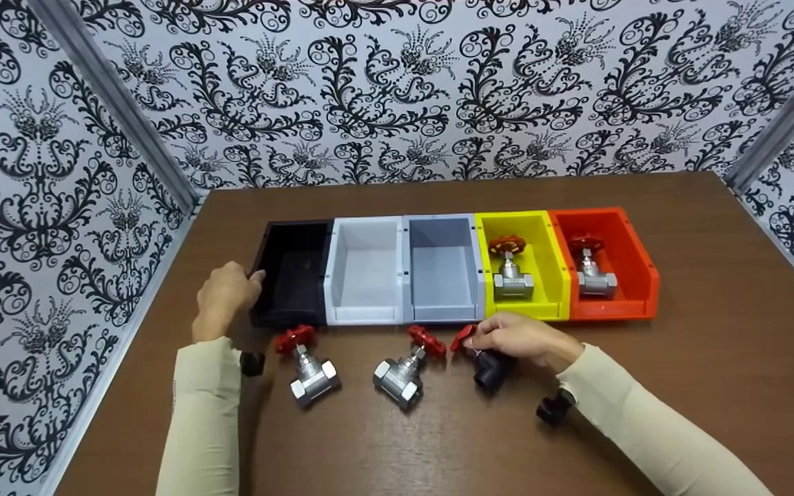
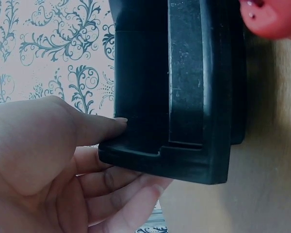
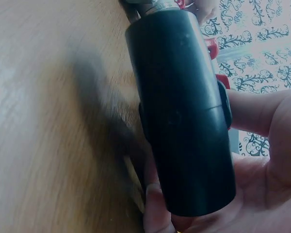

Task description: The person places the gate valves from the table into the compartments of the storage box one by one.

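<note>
My left hand (image 1: 226,296) grips the left wall of a black bin (image 1: 291,317). In the left wrist view, the thumb lies over the wall's edge and the other fingers are beneath on the outside. My right hand (image 1: 524,337) holds a black plastic valve (image 1: 490,372) with a red handle (image 1: 462,337), in front of the yellow bin. Its dark tubular body (image 3: 182,111) fills much of the right wrist view. Left of it on the table lie two metal valves with red handwheels, one metal valve (image 1: 400,377) near the middle and another metal valve (image 1: 313,379) further left.
Right of the black bin, a white bin (image 1: 364,317), a grey bin (image 1: 444,313), a yellow bin (image 1: 542,310) and a red bin (image 1: 635,308) stand joined in a row. A metal valve (image 1: 513,284) sits in the yellow one, another metal valve (image 1: 595,283) in the red one. Patterned walls enclose the brown table (image 1: 431,448).
</note>
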Demonstrator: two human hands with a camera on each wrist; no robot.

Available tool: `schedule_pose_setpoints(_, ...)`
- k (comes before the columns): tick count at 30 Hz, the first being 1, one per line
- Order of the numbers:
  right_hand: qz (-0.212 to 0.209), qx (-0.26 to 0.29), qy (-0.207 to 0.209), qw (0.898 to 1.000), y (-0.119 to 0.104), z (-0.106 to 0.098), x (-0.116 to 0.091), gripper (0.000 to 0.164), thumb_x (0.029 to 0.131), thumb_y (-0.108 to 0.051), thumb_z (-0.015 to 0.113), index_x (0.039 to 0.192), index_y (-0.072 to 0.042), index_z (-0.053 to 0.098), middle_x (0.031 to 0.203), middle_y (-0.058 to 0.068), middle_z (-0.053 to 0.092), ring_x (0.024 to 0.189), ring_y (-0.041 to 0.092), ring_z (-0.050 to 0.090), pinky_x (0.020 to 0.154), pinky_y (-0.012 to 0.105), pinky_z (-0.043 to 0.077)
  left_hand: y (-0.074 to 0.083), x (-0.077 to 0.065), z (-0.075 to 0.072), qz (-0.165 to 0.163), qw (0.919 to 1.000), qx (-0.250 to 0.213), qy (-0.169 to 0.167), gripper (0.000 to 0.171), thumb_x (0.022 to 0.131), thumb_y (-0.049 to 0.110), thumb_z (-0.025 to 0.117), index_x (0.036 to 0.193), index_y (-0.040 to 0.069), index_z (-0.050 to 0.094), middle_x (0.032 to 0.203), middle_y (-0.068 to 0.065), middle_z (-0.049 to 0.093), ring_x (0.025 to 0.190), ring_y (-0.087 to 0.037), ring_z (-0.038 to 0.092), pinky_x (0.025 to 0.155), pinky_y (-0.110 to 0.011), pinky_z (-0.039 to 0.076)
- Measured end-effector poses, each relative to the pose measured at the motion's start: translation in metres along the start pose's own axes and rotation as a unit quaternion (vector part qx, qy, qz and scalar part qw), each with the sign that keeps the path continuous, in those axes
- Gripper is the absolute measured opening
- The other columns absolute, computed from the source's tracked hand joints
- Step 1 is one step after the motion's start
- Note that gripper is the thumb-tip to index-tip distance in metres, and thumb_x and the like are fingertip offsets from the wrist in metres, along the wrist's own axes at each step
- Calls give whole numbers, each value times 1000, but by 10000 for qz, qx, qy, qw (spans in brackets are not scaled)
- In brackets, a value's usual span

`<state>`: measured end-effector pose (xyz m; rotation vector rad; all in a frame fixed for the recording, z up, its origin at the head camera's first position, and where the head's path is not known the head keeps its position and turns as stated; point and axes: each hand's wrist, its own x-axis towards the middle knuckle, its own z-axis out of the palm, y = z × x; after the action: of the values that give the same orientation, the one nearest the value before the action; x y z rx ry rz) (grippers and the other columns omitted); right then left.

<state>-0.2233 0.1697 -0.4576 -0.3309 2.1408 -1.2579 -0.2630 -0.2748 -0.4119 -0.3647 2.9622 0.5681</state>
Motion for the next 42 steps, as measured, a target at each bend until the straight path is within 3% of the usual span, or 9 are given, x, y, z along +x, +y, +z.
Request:
schedule_pose_setpoints(7, 45, 43, -20, 10000, 0, -1, 0, 21, 93, -19, 65, 81, -2, 67, 68, -5, 53, 66, 11, 47, 65, 26, 37, 0, 1, 0, -29, 10000, -8, -23, 55, 101, 40, 47, 120, -11, 57, 127, -40, 54, 113, -55, 56, 88, -65, 45)
schedule_pose_setpoints(17, 146, -345, 139, 9992, -3, 1, -4, 24, 94, -23, 65, 82, -2, 68, 69, -3, 56, 67, 12, 51, 66, 28, 40, 0, 1, -1, -41, 9999, 14, -118, 56, 101, 38, 47, 122, -13, 57, 127, -39, 55, 113, -54, 56, 89, -65, 45)
schedule_pose_setpoints(21, 224, -226, -87, 9995, -6, 2, -7, 25, 95, -24, 64, 83, -2, 68, 66, -3, 55, 62, 10, 51, 62, 26, 41, 1, 0, -1, -54, 9999, 28, -129, 56, 101, 38, 46, 123, -13, 56, 127, -39, 55, 113, -54, 56, 90, -65, 45)
schedule_pose_setpoints(27, 214, 125, -421, 9988, -13, 0, -10, 29, 97, -24, 61, 96, 4, 69, 73, -1, 67, 63, 8, 57, 62, 23, 45, 1, 0, -1, -48, 9999, 4, -127, 56, 101, 39, 47, 123, -13, 56, 128, -39, 55, 114, -54, 55, 90, -65, 44)
schedule_pose_setpoints(37, 219, 565, -633, 9962, -22, -3, -13, 38, 97, -30, 63, 109, 6, 64, 89, 7, 72, 70, 14, 67, 61, 28, 56, 0, -1, 0, -11, 9999, -35, -111, 56, 102, 38, 46, 124, -13, 55, 128, -39, 55, 114, -55, 55, 91, -65, 44)
schedule_pose_setpoints(42, 250, 664, -623, 9955, -24, -4, -16, 40, 97, -32, 62, 114, 4, 62, 94, 10, 71, 72, 18, 67, 61, 29, 57, 0, -2, 0, 87, 10000, -47, 12, 53, 101, 37, 48, 116, -12, 59, 123, -39, 57, 109, -54, 58, 86, -65, 46)
